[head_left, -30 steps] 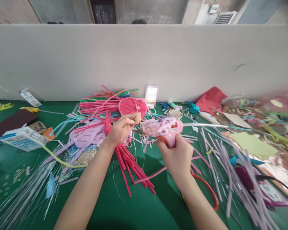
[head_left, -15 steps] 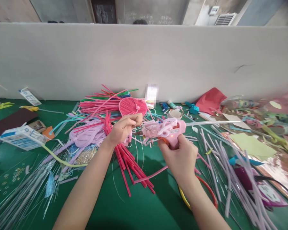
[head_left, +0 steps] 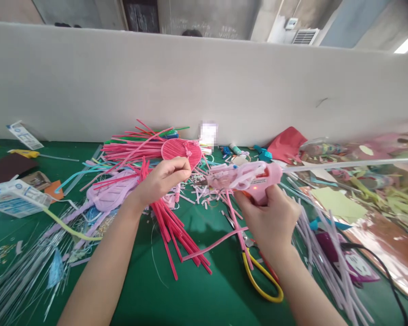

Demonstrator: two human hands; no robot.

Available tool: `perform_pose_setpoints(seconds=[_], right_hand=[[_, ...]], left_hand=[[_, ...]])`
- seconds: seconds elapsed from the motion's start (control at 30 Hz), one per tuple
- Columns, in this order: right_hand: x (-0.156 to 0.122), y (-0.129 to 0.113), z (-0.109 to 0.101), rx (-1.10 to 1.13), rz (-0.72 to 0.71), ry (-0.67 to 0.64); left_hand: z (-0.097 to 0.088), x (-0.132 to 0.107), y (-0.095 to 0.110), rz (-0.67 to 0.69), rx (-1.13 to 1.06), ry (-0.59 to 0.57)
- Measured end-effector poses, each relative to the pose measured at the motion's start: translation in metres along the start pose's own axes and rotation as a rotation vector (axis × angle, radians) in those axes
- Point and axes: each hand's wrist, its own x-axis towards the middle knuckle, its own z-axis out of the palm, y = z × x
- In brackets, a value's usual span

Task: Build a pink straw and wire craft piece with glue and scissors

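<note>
Head view: grips the pink hot-glue gun (head_left: 263,190) in the right hand (head_left: 275,217) above the worktop (head_left: 177,303), presumably to aim its nozzle (head_left: 201,182) toward the left hand (head_left: 166,179), pinched closed with any contents hidden.

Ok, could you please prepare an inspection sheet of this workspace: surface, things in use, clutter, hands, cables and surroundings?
Surface: green tabletop, largely strewn with materials.
Things in use: pink glue gun, small light glowing orange; long pale stick projecting from its back.
Clutter: red fuzzy stems, yellow-handled scissors, scattered offcuts.
Hands: right hand grips the gun; left hand is pinched near its front, anything held unclear.
Cables: black cable beside a purple item.
Surroundings: grey partition behind the table.
</note>
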Motion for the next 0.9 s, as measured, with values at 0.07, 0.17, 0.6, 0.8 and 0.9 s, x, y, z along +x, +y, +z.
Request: perform_pose_setpoints(seconds=[0.07, 0.17, 0.6, 0.8, 0.9], right_hand=[[0.006, 0.002, -0.005, -0.047, 0.056, 0.036], [0.011, 0.003, -0.013, -0.057, 0.167, 0.094], [-0.041, -0.009, -0.021, 0.316, 0.63, -0.036], [-0.046, -0.018, -0.016, 0.412, 0.545, -0.293], [-0.046, -0.023, -0.009, 0.312, 0.441, -0.204]], left_hand=[[-0.001, -0.003, 0.012, -0.032, 0.086, 0.031], [0.002, -0.006, 0.022, -0.024, 0.111, 0.147], [0.08, -0.035, 0.018, -0.142, -0.448, 0.701], [0.096, -0.048, 0.016, -0.138, -0.504, 0.752], [0.105, -0.049, 0.012, -0.114, -0.489, 0.794]])
